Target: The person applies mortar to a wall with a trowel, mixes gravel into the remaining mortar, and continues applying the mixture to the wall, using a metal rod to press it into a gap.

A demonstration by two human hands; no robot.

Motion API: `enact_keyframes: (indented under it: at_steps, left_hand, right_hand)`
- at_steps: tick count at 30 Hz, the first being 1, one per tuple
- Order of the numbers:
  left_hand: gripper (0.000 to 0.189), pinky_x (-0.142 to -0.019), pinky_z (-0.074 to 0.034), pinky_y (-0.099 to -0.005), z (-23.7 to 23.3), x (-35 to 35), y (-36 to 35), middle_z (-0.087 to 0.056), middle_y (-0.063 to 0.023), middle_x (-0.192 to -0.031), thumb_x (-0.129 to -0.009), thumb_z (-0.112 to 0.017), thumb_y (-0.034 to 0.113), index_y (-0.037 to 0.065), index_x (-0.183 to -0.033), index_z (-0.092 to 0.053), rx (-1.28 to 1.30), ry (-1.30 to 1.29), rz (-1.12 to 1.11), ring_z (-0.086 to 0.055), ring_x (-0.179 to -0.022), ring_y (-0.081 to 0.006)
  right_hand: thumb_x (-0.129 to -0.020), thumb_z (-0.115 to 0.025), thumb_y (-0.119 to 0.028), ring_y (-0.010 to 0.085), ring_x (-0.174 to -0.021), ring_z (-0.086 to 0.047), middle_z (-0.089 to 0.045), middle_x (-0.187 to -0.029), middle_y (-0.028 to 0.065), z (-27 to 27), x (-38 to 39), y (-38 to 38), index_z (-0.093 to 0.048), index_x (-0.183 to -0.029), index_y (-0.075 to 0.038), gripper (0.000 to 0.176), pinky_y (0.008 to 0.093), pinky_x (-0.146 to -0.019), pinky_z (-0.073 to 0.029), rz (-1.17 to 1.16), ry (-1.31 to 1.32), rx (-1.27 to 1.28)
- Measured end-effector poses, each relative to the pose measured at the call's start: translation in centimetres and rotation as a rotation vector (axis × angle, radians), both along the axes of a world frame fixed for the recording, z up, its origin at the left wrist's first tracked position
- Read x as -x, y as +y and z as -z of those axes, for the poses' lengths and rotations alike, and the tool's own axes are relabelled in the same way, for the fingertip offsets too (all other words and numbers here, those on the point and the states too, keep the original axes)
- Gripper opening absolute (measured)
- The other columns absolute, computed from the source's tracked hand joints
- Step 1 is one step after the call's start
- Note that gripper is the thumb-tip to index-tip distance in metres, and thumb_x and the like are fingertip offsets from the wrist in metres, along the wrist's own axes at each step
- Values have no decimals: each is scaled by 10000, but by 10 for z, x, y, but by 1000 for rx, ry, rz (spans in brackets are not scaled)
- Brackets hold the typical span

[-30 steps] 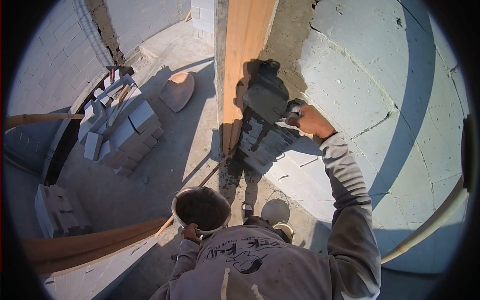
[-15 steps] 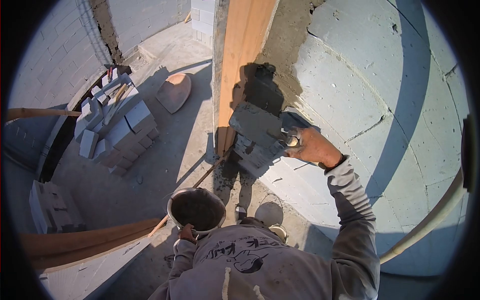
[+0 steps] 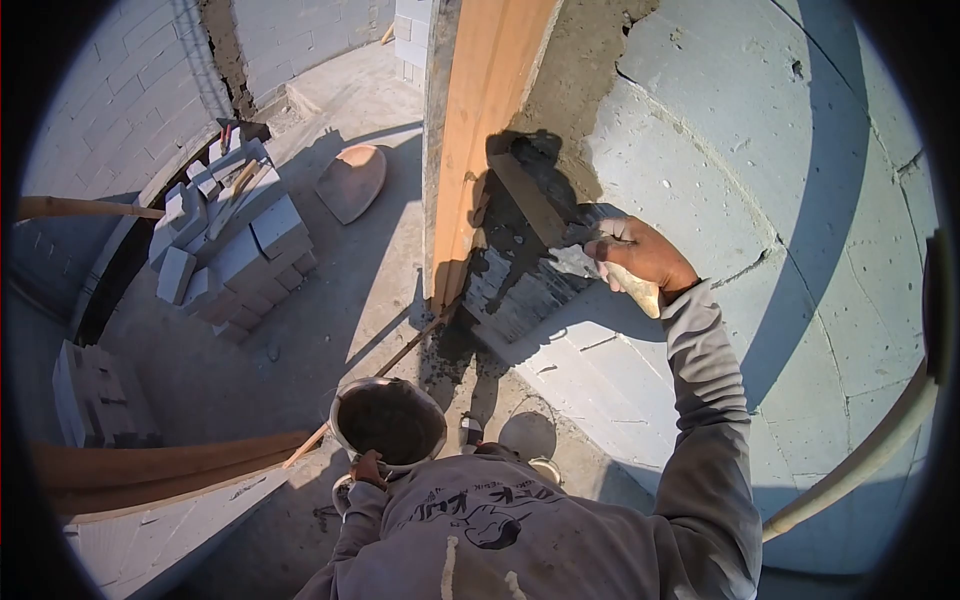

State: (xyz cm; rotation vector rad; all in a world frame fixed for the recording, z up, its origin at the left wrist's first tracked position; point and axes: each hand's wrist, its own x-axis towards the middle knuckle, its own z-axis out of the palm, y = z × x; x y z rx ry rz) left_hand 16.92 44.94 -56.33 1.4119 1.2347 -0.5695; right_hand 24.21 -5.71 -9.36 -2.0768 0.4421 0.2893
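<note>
My right hand [image 3: 648,258] is closed round the pale handle of a trowel [image 3: 530,200]. The trowel's blade is turned edge-on, close to or touching a dark patch of wet mortar [image 3: 512,255] on the block wall [image 3: 690,190]. That patch runs alongside an upright wooden frame [image 3: 488,90]. Low in front of my body, my left hand [image 3: 368,468] grips the rim of a bucket [image 3: 436,408]. Dark mortar [image 3: 385,425] lies inside the bucket. Shadow covers part of the mortar on the wall.
A stack of light blocks [image 3: 240,265] stands on the floor at left, with tools on top. Nearby lies a shallow reddish basin [image 3: 352,182]. A wooden beam [image 3: 170,475] crosses at lower left, and a pale hose or pole [image 3: 860,465] curves at right.
The trowel blade has turned from lying broad side towards me to edge-on, and my right wrist has rotated, showing the handle end. My left hand still holds the bucket.
</note>
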Motion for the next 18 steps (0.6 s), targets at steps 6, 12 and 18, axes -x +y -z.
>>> enact_keyframes:
  at_steps: [6, 12, 18]
  left_hand:
    - [158, -548, -482, -365, 24, -7, 7, -570, -76, -664, -657, -651, 147, 39, -753, -588, -38, -179, 210, -571, -601, -213]
    - [198, -582, -501, -361, 4, -18, 13, -587, -85, -733, -665, -681, 141, 48, -822, -603, 10, -149, 269, -587, -647, -201]
    - [230, -608, -503, -367, -13, -42, 14, -587, -97, -762, -733, -627, 228, 35, -858, -613, 19, -31, 328, -583, -666, -214]
  right_hand:
    - [-788, -670, -263, 185, -665, -574, -579, -766, 83, 49, 36, 22, -559, -953, -29, 307, 294, -629, -465, 65, -251, 252]
    - [-731, -692, -74, 418, -913, -581, -553, -995, 234, 53, 53, 63, -438, -1199, 1, 537, 425, -778, -484, 163, -697, 829]
    - [-728, -685, -89, 382, -826, -615, -575, -965, 193, 49, 14, 49, -424, -1185, -20, 531, 443, -686, -508, 221, -329, 1176]
